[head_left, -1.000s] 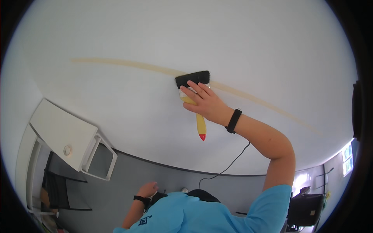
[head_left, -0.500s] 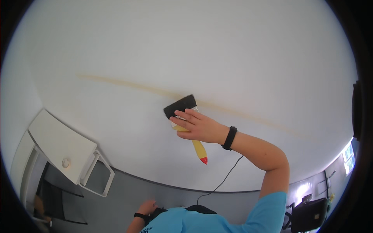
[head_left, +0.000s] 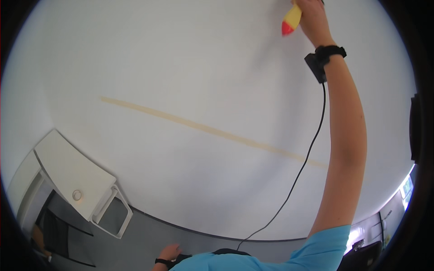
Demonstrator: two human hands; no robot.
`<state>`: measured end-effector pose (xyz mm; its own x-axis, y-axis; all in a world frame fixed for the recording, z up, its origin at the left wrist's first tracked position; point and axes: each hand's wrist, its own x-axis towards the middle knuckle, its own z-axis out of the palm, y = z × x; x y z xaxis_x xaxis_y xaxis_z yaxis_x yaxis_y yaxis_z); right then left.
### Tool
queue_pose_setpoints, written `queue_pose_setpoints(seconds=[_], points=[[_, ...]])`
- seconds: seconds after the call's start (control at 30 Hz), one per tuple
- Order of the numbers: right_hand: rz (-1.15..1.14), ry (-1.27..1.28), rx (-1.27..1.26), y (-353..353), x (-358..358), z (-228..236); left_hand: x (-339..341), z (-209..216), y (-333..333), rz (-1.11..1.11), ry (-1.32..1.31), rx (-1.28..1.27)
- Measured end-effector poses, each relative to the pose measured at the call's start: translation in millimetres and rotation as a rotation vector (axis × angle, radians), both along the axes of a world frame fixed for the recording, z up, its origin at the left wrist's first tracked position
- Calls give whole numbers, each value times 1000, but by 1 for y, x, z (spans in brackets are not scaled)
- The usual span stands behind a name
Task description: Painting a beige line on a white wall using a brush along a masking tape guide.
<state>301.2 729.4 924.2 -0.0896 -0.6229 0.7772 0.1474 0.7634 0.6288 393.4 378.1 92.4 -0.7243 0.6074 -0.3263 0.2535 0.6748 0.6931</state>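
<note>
High on the white wall, my right hand (head_left: 314, 18) is closed around a wide paintbrush (head_left: 293, 19). Its yellow handle with a red tip points down; the bristles are outside the picture. A black wristband on that arm carries a small dark box, from which a black cable (head_left: 294, 180) hangs. Below the hand, a strip of beige masking tape (head_left: 181, 121) runs across the wall, sloping down to the right. My left hand (head_left: 170, 251) is low beside my body, away from the wall, its fingers loosely extended and nothing visible in them.
A white folding table (head_left: 74, 174) stands against the wall at the lower left, with a small roll of tape (head_left: 77, 195) on it. Next to it is a dark chair (head_left: 56, 232), partly shadowed. Another black chair (head_left: 361, 257) is at the lower right. The floor (head_left: 149, 230) is grey.
My right hand has swung up and right with the brush, from over the tape strip to the top of the picture. The arm has straightened, uncovering the strip's middle. My left hand has barely moved.
</note>
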Motion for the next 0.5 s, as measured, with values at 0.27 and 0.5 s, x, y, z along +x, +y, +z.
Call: queue_pose_setpoints(seconds=[0.27, 0.5], points=[[158, 176, -113, 3, -55, 22, 13, 21, -27, 109, -124, -87], [187, -324, 81, -68, -91, -70, 18, -23, -37, 151, -125, -96]])
